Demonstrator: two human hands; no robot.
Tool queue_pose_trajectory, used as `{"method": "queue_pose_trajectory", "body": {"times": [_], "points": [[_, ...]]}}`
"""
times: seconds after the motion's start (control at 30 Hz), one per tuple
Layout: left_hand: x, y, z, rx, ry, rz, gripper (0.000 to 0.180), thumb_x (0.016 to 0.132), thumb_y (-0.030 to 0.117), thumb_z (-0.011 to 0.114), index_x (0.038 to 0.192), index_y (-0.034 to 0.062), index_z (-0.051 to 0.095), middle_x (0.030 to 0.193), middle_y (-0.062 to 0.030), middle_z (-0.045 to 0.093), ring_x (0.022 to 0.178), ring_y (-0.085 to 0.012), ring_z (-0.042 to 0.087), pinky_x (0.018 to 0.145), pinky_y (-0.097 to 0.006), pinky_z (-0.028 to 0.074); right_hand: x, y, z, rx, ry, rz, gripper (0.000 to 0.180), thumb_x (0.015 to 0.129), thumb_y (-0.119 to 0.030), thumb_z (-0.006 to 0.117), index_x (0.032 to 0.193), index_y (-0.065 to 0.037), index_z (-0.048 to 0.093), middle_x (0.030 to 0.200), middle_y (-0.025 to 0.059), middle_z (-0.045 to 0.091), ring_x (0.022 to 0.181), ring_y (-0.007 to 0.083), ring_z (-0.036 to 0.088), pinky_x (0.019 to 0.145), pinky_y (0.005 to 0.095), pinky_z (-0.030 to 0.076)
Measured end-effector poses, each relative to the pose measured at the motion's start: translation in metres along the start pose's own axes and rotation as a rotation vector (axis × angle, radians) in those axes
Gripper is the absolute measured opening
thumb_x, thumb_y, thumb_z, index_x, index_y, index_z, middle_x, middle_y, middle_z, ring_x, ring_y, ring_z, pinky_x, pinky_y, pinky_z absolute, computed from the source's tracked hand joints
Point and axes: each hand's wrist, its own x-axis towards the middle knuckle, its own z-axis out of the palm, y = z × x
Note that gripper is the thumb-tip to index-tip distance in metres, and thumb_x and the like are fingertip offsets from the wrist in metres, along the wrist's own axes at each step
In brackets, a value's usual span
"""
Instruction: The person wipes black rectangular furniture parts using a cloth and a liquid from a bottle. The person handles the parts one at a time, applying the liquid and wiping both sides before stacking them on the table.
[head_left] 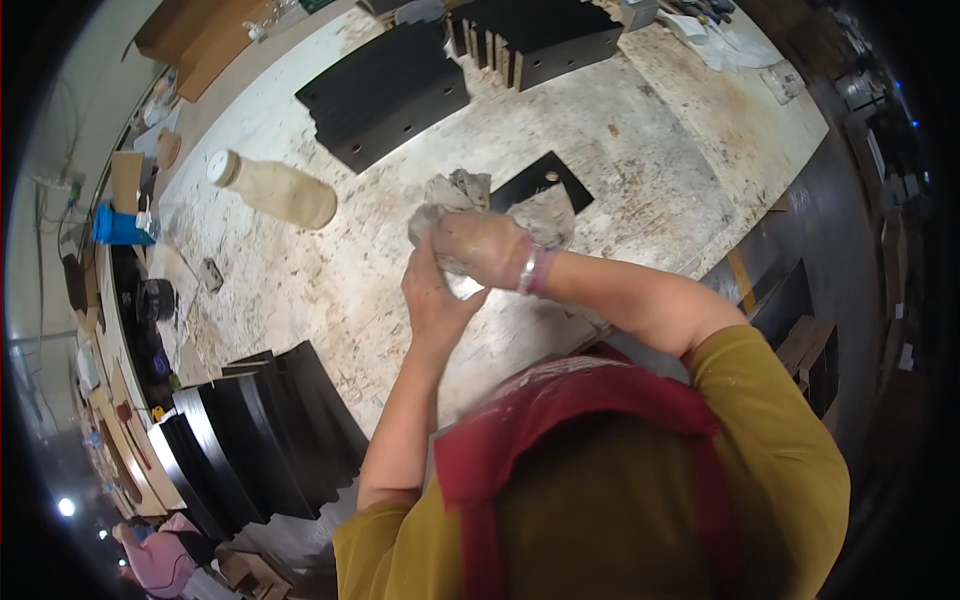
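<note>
My right hand (485, 245), in a thin, stained glove with a silvery band at the wrist, is closed on a crumpled grey rag (455, 190). Part of the rag spreads to the right over a small black panel (545, 172) with a round hole, which lies flat on the worktable. Just below and left of it is my bare left hand (437, 300). Its fingers point up toward the rag and its thumb is spread apart. The fingertips meet the rag and glove, and whatever lies under them is hidden.
A stained whitish worktable (660, 150) holds a cloudy bottle with a white cap (275, 190) at left. Black panels in stacks (385, 95) stand at the back. More black panels (270, 430) lean at the lower left. A blue container (122, 225) sits at far left; a person in pink (160, 558) is behind.
</note>
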Motion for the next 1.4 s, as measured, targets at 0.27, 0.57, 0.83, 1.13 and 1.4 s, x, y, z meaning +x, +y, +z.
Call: {"method": "queue_pose_trajectory", "body": {"times": [0.27, 0.57, 0.83, 1.13, 1.4], "points": [[0.001, 0.0, -0.009, 0.047, -0.072, 0.041, 0.097, 0.067, 0.013, 0.079, 0.145, -0.0002, 0.022, 0.142, -0.0233, 0.034, 0.133, -0.0353, 0.032, 0.11, -0.041, 0.028, 0.0, 0.111, -0.098, 0.889, 0.277, 0.525, 0.037, 0.082, -0.026, 0.066, 0.112, -0.004, 0.063, 0.101, 0.0106, 0.067, 0.094, 0.0216, 0.063, 0.084, 0.0296, 0.049], [0.096, 0.064, 0.034, -0.058, -0.151, 0.178, 0.098, 0.064, 0.022, 0.083, 0.141, -0.003, 0.028, 0.137, -0.0251, 0.041, 0.126, -0.0402, 0.04, 0.106, -0.043, 0.034, -0.182, 0.192, -0.151, 1.221, 1.057, 0.437, 0.044, 0.088, -0.021, 0.048, 0.122, 0.006, 0.054, 0.124, 0.016, 0.058, 0.114, 0.0257, 0.056, 0.101, 0.0371, 0.042], [0.121, 0.136, 0.152, 0.182, -0.27, 0.523, 0.058, 0.08, 0.043, 0.065, 0.132, 0.0211, 0.052, 0.147, -0.0118, 0.034, 0.132, -0.0433, 0.03, 0.103, -0.058, 0.028, -0.225, 0.146, -0.151, 1.641, 1.528, 0.64, 0.034, 0.092, -0.02, 0.055, 0.121, -0.002, 0.058, 0.117, 0.013, 0.063, 0.105, 0.0288, 0.061, 0.094, 0.0409, 0.048], [0.088, 0.084, 0.074, 0.239, -0.523, 0.587, 0.051, 0.08, 0.034, 0.066, 0.128, 0.0205, 0.055, 0.147, -0.0078, 0.037, 0.134, -0.0429, 0.027, 0.105, -0.057, 0.026, -0.301, 0.195, -0.1, 1.599, 1.454, 0.613, 0.038, 0.095, -0.024, 0.046, 0.125, -0.002, 0.055, 0.125, 0.0132, 0.058, 0.112, 0.0275, 0.057, 0.096, 0.0395, 0.047], [0.018, 0.055, 0.031, 0.207, -0.27, 0.026, 0.096, 0.065, 0.028, 0.081, 0.143, 0.0057, 0.03, 0.149, -0.0264, 0.02, 0.134, -0.0447, 0.026, 0.109, -0.05, 0.025, -0.229, 0.175, -0.11, 1.605, 1.085, 0.359, 0.036, 0.095, -0.023, 0.046, 0.121, 0.001, 0.055, 0.118, 0.0139, 0.06, 0.108, 0.024, 0.058, 0.094, 0.035, 0.048]]}}
